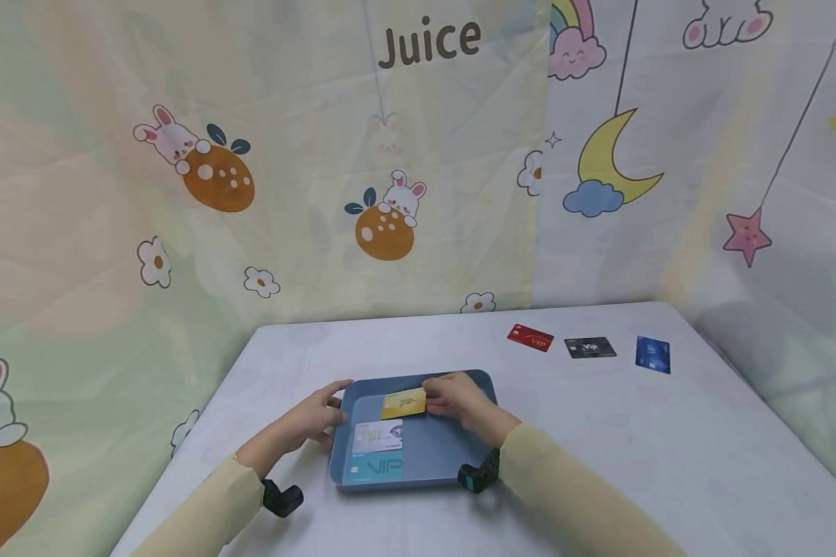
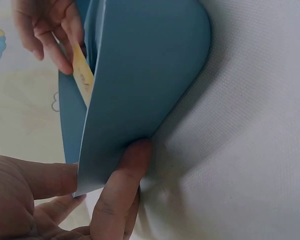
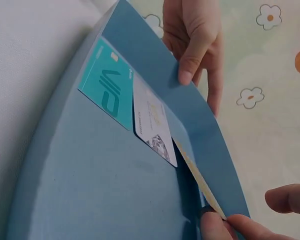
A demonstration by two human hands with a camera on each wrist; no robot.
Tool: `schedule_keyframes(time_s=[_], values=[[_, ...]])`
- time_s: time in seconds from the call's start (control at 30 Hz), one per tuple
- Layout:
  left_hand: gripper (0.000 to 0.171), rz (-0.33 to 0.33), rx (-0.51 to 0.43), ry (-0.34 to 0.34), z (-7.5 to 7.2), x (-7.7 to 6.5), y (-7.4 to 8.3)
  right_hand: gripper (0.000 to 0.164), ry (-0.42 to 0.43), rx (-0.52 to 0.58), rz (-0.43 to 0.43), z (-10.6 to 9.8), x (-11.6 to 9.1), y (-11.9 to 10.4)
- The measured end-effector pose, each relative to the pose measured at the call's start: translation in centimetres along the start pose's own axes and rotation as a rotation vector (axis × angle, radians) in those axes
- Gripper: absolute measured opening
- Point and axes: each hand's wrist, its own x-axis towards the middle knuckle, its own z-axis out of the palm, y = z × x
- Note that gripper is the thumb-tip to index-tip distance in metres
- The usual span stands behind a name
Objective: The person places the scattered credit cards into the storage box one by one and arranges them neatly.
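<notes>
My right hand (image 1: 457, 396) pinches one end of a yellow card (image 1: 404, 403) over the far part of a blue tray (image 1: 446, 464). In the right wrist view the yellow card (image 3: 200, 180) tilts, its gripped end raised between thumb and fingertips. At the tray's left end my left hand (image 1: 311, 418) grips the side, thumb (image 3: 187, 72) over the rim and other fingers outside. A white card (image 1: 378, 435) lies flat inside along the left, and a teal VIP card (image 1: 376, 466) sits nearer me beside it.
Back right on the white table (image 1: 585, 433) lie a red card (image 1: 530, 337), a black card (image 1: 590, 347) and a blue card (image 1: 652, 354), spaced apart. A printed cloth (image 1: 306, 155) hangs behind the table. Both wrists carry small black cameras.
</notes>
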Motion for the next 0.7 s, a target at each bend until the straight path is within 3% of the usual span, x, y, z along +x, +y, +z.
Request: schedule_keyframes(time_s=[0.2,0.57,0.7], values=[[0.073,0.0,-0.003,-0.003,-0.1,-0.1,0.1,0.049,-0.074,0.04,0.004,0.4,-0.2,-0.1],[0.073,0.001,-0.001,-0.003,0.0,-0.2,0.1,0.068,-0.338,0.096,-0.1,1.8,-0.6,-0.2],[0.072,0.003,-0.003,-0.006,0.0,-0.2,0.2,0.073,-0.39,0.108,-0.11,2.2,-0.8,-0.2]])
